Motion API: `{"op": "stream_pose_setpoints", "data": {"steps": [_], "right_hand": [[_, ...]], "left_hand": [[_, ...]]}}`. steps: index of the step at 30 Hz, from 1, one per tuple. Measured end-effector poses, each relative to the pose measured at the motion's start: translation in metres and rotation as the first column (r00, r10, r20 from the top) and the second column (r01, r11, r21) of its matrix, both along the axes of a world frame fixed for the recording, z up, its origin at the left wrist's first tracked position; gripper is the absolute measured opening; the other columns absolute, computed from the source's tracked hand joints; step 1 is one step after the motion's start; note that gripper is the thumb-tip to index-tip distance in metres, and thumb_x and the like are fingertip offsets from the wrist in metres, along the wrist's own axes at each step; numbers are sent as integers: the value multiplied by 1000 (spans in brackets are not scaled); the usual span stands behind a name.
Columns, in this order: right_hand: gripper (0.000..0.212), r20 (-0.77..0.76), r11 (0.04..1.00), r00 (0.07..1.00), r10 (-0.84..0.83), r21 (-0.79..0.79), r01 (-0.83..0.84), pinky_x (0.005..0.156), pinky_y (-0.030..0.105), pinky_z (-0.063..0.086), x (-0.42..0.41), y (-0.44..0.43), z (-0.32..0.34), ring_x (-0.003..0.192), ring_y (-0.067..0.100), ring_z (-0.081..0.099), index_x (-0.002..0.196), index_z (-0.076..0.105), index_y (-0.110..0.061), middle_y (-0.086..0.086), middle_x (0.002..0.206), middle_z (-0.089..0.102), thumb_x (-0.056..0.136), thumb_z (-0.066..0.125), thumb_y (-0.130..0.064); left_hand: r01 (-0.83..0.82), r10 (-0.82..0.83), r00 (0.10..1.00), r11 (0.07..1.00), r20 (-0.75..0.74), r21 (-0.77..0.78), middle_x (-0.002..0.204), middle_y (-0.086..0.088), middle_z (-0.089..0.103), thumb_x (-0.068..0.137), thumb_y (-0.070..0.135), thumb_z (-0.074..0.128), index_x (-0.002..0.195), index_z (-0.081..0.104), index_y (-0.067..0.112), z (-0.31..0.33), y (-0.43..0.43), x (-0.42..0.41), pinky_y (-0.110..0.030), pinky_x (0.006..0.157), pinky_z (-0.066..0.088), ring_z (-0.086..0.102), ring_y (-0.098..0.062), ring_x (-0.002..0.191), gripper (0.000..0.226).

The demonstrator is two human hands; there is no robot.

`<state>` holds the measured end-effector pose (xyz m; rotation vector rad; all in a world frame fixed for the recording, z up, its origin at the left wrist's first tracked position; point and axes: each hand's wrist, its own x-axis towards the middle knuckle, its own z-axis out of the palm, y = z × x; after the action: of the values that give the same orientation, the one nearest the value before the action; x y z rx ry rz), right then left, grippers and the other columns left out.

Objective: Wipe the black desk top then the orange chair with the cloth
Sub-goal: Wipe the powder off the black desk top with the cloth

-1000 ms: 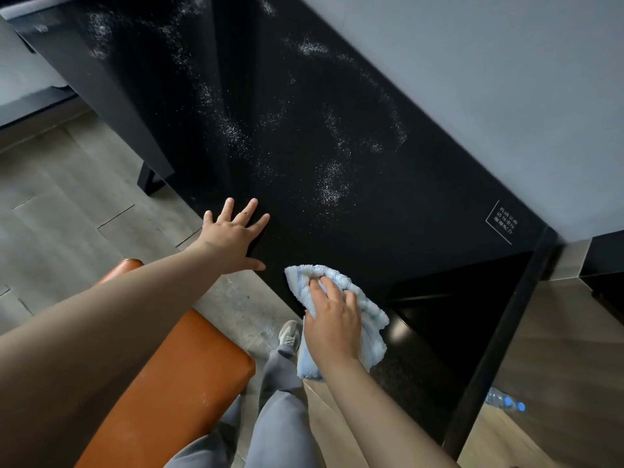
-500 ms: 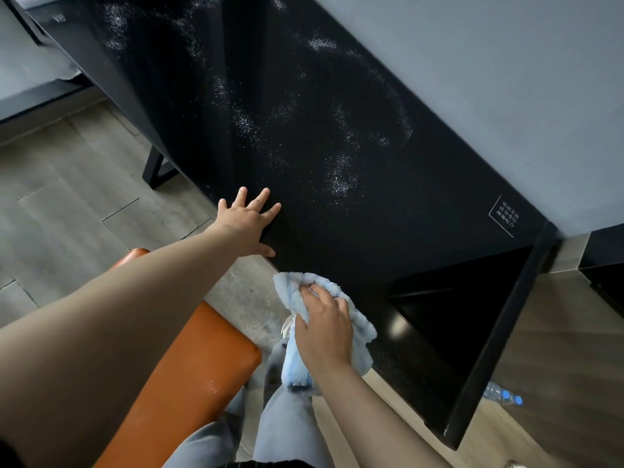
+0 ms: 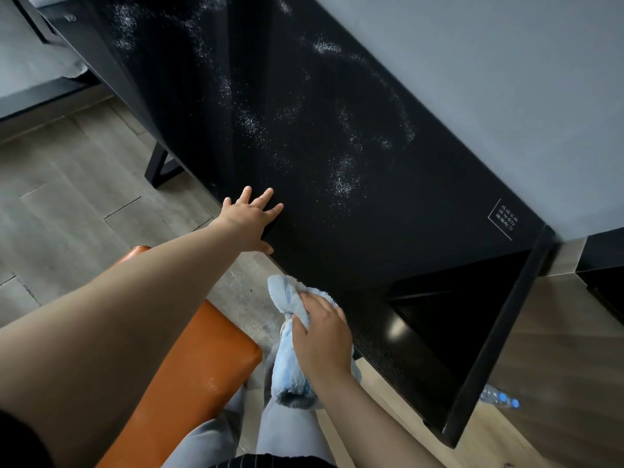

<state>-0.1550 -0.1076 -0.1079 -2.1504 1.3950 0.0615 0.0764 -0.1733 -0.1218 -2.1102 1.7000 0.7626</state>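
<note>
The left hand (image 3: pixel 251 219) lies flat with its fingers spread wide, pressing on the near edge of the black surface (image 3: pixel 388 244). The right hand (image 3: pixel 322 339) has its fingers curled round a pale blue cloth (image 3: pixel 288 373), bunched up at the near edge, with a good part of it hanging below the edge over the person's legs.

White powder (image 3: pixel 342 184) is scattered in trails across the middle and far left of the surface, so the wiping looks barely begun. The orange chair (image 3: pixel 189 359) stands just beside the near edge, to the left of the legs, with a few pale specks on its seat.

To do this step well, the cloth probably wants opening out flatter under the palm, then carrying to the far side by the grey wall (image 3: pixel 489 79) and drawing back in overlapping strokes. Gathering the powder into the cloth, rather than pushing it off the edge, should keep it off the chair and the floor (image 3: pixel 67 197).
</note>
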Motion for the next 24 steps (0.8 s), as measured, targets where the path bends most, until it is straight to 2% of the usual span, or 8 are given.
{"op": "stream_pose_setpoints", "data": {"steps": [7,12,17,24], "right_hand": [[39,72,987,994,-85,-130,94,97,26,42,-4,-44,12,119,13,49,129,58,-24,-12,130,57,90,56,-24],[37,118,964,983,-140,-210,163,103,27,38,-9,-112,22,124,17,50,124,62,-18,-5,129,60,87,60,-19],[39,130,940,976,-173,-274,203,102,31,41,-12,-189,34,124,19,49,127,60,-20,-6,132,58,88,61,-21],[36,124,915,974,-190,-337,222,95,31,43,-12,-302,42,120,22,50,126,61,-21,-6,132,58,90,59,-23]], "left_hand": [[-5,5,1000,1000,-6,0,159,2,-17,83,59,60,152,-3,34,5,1,0,-55,116,19,-9,-35,146,96],[-57,57,997,998,-50,18,161,1,-9,85,60,57,153,7,32,11,-9,0,-52,115,24,-3,-35,147,89],[-78,80,994,997,-81,23,161,-3,4,86,58,56,153,12,28,18,-31,2,-49,116,24,6,-33,147,86],[-75,73,995,996,-61,-38,161,0,-3,83,61,58,153,7,30,17,-90,-2,-49,117,19,-1,-32,147,92]]}}
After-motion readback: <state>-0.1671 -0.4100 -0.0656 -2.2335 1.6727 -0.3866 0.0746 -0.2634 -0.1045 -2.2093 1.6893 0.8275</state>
